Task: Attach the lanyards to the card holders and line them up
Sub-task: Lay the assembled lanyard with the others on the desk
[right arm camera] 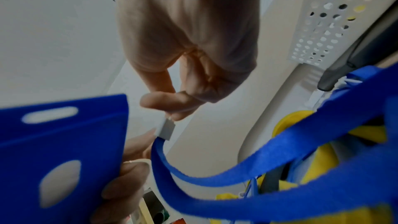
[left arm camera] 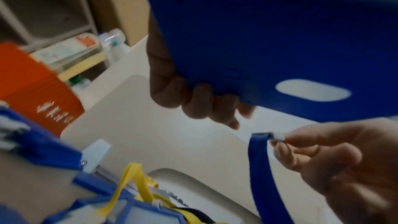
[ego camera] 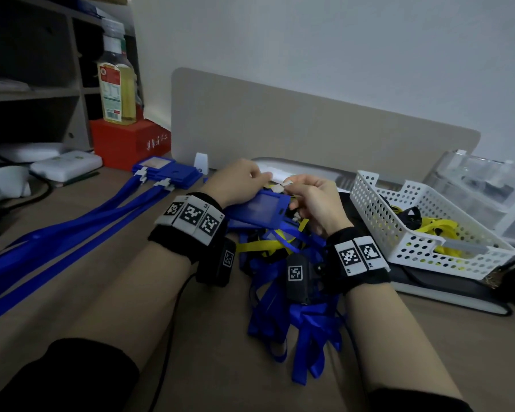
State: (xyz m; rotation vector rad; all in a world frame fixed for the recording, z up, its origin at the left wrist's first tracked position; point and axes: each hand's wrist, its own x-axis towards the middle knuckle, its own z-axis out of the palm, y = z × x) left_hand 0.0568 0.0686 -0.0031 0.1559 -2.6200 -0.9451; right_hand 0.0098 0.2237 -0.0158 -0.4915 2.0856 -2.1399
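Observation:
My left hand [ego camera: 247,178] grips a blue card holder [ego camera: 265,205] by its edge and holds it up above the desk; its slot [left arm camera: 312,92] shows in the left wrist view. Just right of it, my right hand [ego camera: 302,193] pinches the white clip [left arm camera: 276,136] of a blue lanyard [right arm camera: 237,171] between thumb and forefinger. The clip [right arm camera: 167,129] sits close beside the holder [right arm camera: 64,142], apart from the slot. Several blue holders with lanyards attached [ego camera: 167,173] lie side by side at the back left. A heap of loose blue lanyards [ego camera: 295,307] lies under my wrists.
A white perforated basket [ego camera: 378,203] with yellow lanyards stands at the right, a clear drawer unit [ego camera: 488,185] behind it. A red box [ego camera: 128,141] with an oil bottle [ego camera: 116,84] stands at the back left, and a beige divider panel [ego camera: 309,129] closes the desk's rear.

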